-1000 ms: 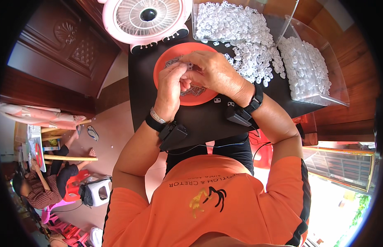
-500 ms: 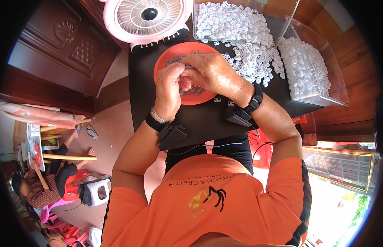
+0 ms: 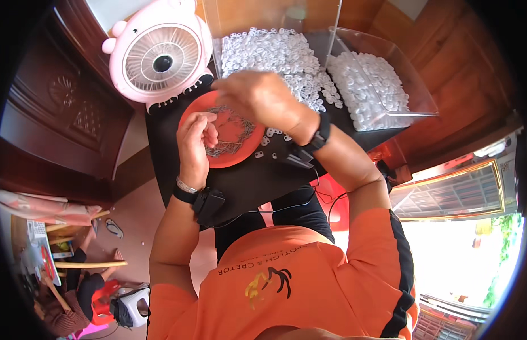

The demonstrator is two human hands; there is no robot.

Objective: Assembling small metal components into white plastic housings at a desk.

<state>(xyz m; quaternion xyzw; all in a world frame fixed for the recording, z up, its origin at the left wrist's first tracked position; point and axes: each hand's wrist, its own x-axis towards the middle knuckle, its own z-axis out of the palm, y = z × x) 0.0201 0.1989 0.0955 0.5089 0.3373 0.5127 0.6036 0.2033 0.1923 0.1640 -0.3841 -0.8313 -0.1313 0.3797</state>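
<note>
Left of centre in the frame, left hand upright over the left rim of a red-orange plate, fingers loosely curled, thumb uppermost; cannot tell whether grasping anything. Upper centre, right hand palm down above the plate's upper right, bent leftward, motion-blurred, fingers bent; cannot tell whether clenched on something. On the plate, thin grey metal pieces, scattered ring-like around a bare middle. Beyond, toward upper centre, heaped small white two-holed pieces.
</note>
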